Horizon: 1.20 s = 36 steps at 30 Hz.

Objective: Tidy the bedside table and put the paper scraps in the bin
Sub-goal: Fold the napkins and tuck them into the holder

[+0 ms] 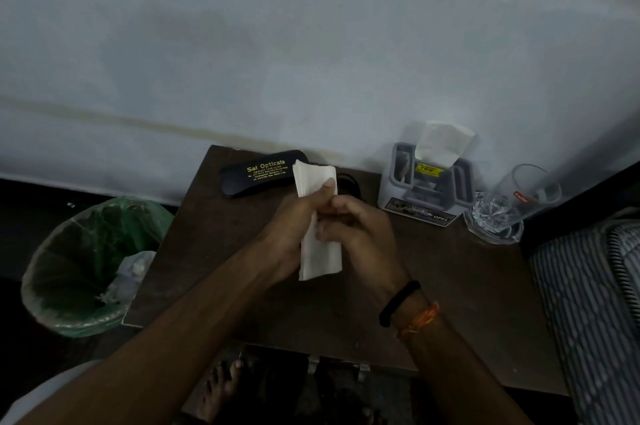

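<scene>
Folded white paper [320, 244] held upright above the middle of the dark bedside table [450, 286], clear of its surface. Left hand [298, 220] wrapped round the paper, thumb pressed flat on its upper face. Right hand [356, 230] fingers curled, pinching the paper's right edge. Green-lined bin [52, 265] on the floor just left of the table, crumpled scraps inside. Black spectacle case [256, 175] at the table's rear, tissue holder [424, 185] and glass tumbler [502, 213] toward the right.
</scene>
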Tool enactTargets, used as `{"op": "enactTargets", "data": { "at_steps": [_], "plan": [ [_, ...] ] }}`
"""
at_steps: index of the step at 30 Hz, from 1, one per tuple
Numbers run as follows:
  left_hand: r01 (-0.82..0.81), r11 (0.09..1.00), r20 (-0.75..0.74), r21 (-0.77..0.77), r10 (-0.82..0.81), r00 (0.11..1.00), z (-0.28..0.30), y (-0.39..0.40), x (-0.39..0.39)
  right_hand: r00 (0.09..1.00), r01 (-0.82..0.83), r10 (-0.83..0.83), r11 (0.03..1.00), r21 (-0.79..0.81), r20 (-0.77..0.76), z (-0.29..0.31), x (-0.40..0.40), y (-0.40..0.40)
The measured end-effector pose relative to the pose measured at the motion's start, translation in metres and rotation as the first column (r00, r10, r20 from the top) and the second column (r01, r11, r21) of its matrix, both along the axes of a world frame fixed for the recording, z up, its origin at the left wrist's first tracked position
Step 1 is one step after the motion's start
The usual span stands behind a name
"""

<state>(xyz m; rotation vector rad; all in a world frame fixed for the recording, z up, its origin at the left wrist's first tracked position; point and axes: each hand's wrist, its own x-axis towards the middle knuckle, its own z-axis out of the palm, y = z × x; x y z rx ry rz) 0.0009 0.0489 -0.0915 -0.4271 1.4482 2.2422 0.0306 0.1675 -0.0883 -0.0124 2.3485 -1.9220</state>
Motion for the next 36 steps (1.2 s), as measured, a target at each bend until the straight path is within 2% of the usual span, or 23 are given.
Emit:
{"op": "enactTargets", "data": {
  "at_steps": [2, 4, 5, 6, 9, 11, 13, 15, 17, 19, 21, 24, 26, 30, 33, 36],
  "plan": [
    [-0.015, 0.999, 0.031, 0.031, 0.014, 0.999, 0.002, -0.005, -0.005, 0.993, 0.12, -0.119, 0.991, -0.053, 0.018, 0.001, -0.003, 0.005],
    [0.009, 0.995, 0.031, 0.096, -0.012, 0.999, 0.005, -0.009, -0.007, 0.965, 0.261, -0.26, 0.964, 0.055, -0.022, 0.001, -0.005, 0.012],
    [0.032, 0.993, 0.017, 0.112, -0.034, 0.999, 0.006, -0.01, -0.008, 0.96, 0.28, -0.279, 0.953, 0.112, -0.026, 0.001, -0.006, 0.016],
    [0.063, 0.991, -0.008, 0.117, -0.062, 0.998, 0.007, -0.011, -0.008, 0.966, 0.257, -0.26, 0.958, 0.128, 0.008, 0.002, -0.007, 0.019],
    [0.172, 0.983, -0.097, 0.063, -0.165, 0.981, 0.007, -0.01, -0.006, 0.983, 0.089, -0.095, 0.995, 0.044, 0.16, 0.002, -0.008, 0.028],
    [0.231, 0.973, -0.177, -0.015, -0.23, 0.957, 0.008, -0.009, -0.004, 0.989, 0.034, -0.035, 0.999, 0.008, 0.146, 0.001, -0.006, 0.031],
    [0.257, 0.961, -0.26, -0.104, -0.275, 0.926, 0.007, -0.01, -0.003, 0.994, 0.043, -0.041, 0.999, -0.012, 0.105, -0.002, -0.005, 0.033],
    [0.253, 0.927, -0.344, -0.278, -0.342, 0.874, 0.007, -0.016, -0.003, 0.995, 0.069, -0.07, 0.997, 0.02, 0.076, -0.004, -0.005, 0.035],
    [0.212, 0.826, -0.399, -0.523, -0.457, 0.795, 0.005, -0.023, -0.006, 0.995, 0.084, -0.089, 0.99, 0.109, 0.039, -0.005, -0.006, 0.037],
    [0.112, 0.709, -0.417, -0.697, -0.527, 0.74, 0.002, -0.027, -0.009, 0.994, 0.104, -0.106, 0.972, 0.211, -0.001, -0.008, -0.007, 0.04],
    [0.006, 0.651, -0.462, -0.759, -0.546, 0.699, 0.001, -0.03, -0.011, 0.991, 0.134, -0.122, 0.951, 0.28, -0.06, -0.009, -0.008, 0.041],
    [-0.048, 0.647, -0.522, -0.761, -0.566, 0.638, -0.002, -0.033, -0.01, 0.978, 0.174, -0.118, 0.915, 0.363, -0.171, -0.01, -0.01, 0.041],
    [-0.074, 0.594, -0.502, -0.801, -0.6, 0.623, -0.007, -0.034, -0.01, 0.98, 0.151, -0.079, 0.896, 0.417, -0.184, -0.015, -0.01, 0.042],
    [-0.007, 0.382, -0.289, -0.924, -0.686, 0.667, -0.017, -0.032, -0.007, 1.0, 0.005, 0.003, 0.87, 0.493, -0.016, -0.03, -0.008, 0.044],
    [0.037, 0.401, -0.274, -0.915, -0.687, 0.673, -0.018, -0.028, -0.006, 0.999, -0.002, 0.029, 0.853, 0.522, -0.042, -0.033, -0.007, 0.042],
    [-0.01, 0.393, -0.285, -0.919, -0.649, 0.706, -0.015, -0.026, -0.01, 0.996, 0.044, 0.005, 0.85, 0.524, -0.092, -0.032, -0.009, 0.041]
  ]
}}
